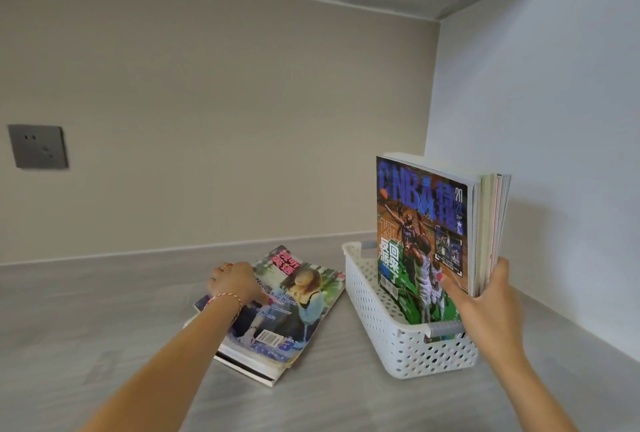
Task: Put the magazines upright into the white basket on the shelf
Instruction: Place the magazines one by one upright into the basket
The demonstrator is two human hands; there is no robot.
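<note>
Your right hand (485,296) clamps the upright magazines (426,223) standing in the basket (377,313), thumb on the front cover | your left hand (235,281) rests on the flat stack (277,313) left of the basket, fingers curled over its far edge | both sit on the shelf (104,320)

Left hand (235,281) lies knuckles-up, fingers curled, left of the white basket (381,320). Right hand (485,296) is raised over the basket's near end, clamped shut, thumb forward.
</note>
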